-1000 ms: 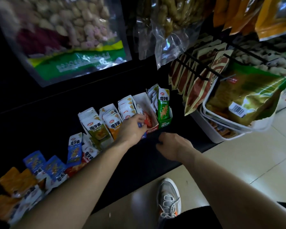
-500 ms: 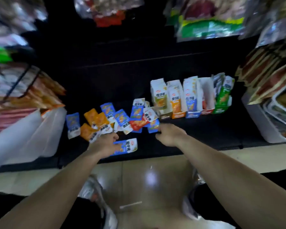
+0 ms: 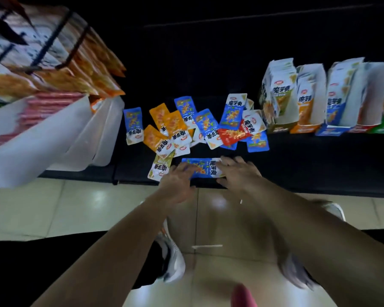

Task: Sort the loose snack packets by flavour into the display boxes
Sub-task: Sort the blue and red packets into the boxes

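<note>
Together, spread left hand (image 3: 178, 181) and right hand (image 3: 238, 175) press blue packet (image 3: 203, 167) at shelf edge (image 3: 319, 189).

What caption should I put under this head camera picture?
Left hand and right hand touch a blue packet; loose packets and display boxes lie beyond.

Left hand (image 3: 177, 181) and right hand (image 3: 238, 173) are touching a blue packet (image 3: 203, 169) lying on the shelf (image 3: 308, 165), near loose packets (image 3: 175, 126).

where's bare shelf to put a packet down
Bare shelf runs in front of the display boxes, right of the lone blue packet. Behind the loose packets looks bare, though dark. Crowded from the white tub to the boxes.
</note>
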The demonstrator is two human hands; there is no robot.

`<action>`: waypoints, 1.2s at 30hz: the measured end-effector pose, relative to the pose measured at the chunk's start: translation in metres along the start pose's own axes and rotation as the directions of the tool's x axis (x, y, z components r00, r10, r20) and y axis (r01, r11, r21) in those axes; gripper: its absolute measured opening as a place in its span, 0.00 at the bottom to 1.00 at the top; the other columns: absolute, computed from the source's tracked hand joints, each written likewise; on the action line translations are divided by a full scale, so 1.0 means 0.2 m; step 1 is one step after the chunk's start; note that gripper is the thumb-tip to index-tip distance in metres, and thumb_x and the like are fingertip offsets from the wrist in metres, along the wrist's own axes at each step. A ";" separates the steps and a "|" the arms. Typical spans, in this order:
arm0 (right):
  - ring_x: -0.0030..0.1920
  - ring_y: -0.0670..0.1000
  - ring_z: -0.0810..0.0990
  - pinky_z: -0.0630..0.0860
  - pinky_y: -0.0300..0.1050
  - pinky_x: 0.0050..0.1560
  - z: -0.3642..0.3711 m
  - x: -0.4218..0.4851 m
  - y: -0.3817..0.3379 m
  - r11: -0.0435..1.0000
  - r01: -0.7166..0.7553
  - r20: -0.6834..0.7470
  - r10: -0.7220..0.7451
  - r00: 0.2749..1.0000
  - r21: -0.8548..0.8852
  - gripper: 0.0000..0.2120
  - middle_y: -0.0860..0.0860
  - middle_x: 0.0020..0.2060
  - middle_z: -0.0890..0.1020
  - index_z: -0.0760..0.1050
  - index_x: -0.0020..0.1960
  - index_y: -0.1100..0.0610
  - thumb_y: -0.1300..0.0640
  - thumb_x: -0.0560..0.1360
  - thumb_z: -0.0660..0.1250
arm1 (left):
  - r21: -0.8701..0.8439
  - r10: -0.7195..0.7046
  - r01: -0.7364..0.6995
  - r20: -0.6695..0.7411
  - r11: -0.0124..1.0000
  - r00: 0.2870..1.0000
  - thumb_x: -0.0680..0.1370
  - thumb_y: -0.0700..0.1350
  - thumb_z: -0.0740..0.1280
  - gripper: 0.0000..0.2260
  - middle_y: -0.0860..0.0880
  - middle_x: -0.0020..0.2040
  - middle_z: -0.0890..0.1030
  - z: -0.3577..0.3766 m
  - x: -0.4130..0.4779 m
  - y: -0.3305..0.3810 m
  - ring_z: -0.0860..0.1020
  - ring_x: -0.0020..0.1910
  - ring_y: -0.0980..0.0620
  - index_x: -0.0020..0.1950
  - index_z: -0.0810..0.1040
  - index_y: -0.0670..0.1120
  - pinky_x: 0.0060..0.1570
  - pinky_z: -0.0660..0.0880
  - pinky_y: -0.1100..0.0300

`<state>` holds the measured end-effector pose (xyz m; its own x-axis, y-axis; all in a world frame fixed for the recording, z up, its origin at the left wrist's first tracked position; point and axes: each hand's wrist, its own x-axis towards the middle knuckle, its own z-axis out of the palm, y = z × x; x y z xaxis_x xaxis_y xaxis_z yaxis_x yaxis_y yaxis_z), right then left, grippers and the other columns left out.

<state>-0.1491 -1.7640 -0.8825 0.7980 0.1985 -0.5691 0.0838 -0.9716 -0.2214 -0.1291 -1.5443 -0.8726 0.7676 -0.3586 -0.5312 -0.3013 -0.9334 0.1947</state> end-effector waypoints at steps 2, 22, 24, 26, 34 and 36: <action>0.77 0.56 0.53 0.62 0.60 0.72 0.09 -0.04 0.03 1.000 -0.008 -0.034 0.007 0.999 -0.025 0.29 0.45 0.81 0.47 0.51 0.80 0.44 0.43 0.82 0.56 | 0.014 0.017 -0.017 0.003 1.000 1.000 0.76 0.51 0.66 0.27 0.55 0.74 0.61 0.04 0.00 0.03 0.65 0.69 0.44 0.75 0.63 0.61 0.62 0.74 0.46; 0.64 0.55 0.71 0.72 0.52 0.59 0.19 -0.19 0.32 0.955 -0.293 -0.327 0.293 0.898 0.051 0.23 0.52 0.67 0.71 0.67 0.72 0.53 0.48 0.79 0.62 | -0.174 -0.123 0.110 -0.067 0.979 0.990 0.74 0.54 0.73 0.20 0.47 0.52 0.80 0.11 0.20 0.23 0.80 0.50 0.45 0.58 0.68 0.48 0.44 0.76 0.52; 0.61 0.57 0.73 0.74 0.52 0.54 0.18 -0.17 0.30 0.914 -0.370 -0.370 0.406 0.836 0.167 0.21 0.55 0.63 0.73 0.68 0.68 0.56 0.48 0.79 0.63 | -0.433 -0.222 0.180 -0.048 0.883 0.974 0.74 0.52 0.73 0.18 0.48 0.49 0.81 0.11 0.21 0.23 0.81 0.47 0.46 0.56 0.69 0.48 0.45 0.80 0.49; 0.62 0.58 0.72 0.75 0.53 0.53 0.16 -0.15 0.30 0.843 -0.465 -0.343 0.536 0.771 0.272 0.24 0.57 0.63 0.71 0.68 0.68 0.57 0.44 0.78 0.65 | -0.644 -0.284 0.203 -0.023 0.738 0.959 0.75 0.50 0.72 0.15 0.49 0.50 0.82 0.09 0.21 0.24 0.83 0.44 0.50 0.57 0.72 0.49 0.43 0.82 0.50; 0.64 0.61 0.73 0.74 0.57 0.56 0.07 -0.07 0.39 0.519 -0.541 -0.018 0.733 0.680 0.662 0.35 0.59 0.64 0.73 0.62 0.69 0.57 0.47 0.72 0.77 | -0.762 -0.307 0.226 0.038 0.607 0.951 0.77 0.47 0.70 0.12 0.49 0.51 0.83 0.08 0.25 0.28 0.82 0.47 0.52 0.60 0.76 0.49 0.49 0.80 0.53; 0.61 0.60 0.76 0.74 0.55 0.51 0.06 -0.08 0.42 0.523 -0.534 -0.045 0.741 0.670 0.664 0.27 0.58 0.62 0.75 0.65 0.67 0.56 0.48 0.76 0.72 | -0.765 -0.307 0.227 0.040 0.602 0.951 0.77 0.47 0.70 0.11 0.50 0.51 0.82 0.08 0.26 0.30 0.82 0.47 0.52 0.59 0.76 0.49 0.47 0.80 0.55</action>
<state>-0.1628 -1.8473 -0.9012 0.6237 -0.5930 -0.5093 -0.7786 -0.5289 -0.3377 -0.1174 -1.6191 -0.9016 0.7995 -0.0538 -0.5982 0.4258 -0.6517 0.6277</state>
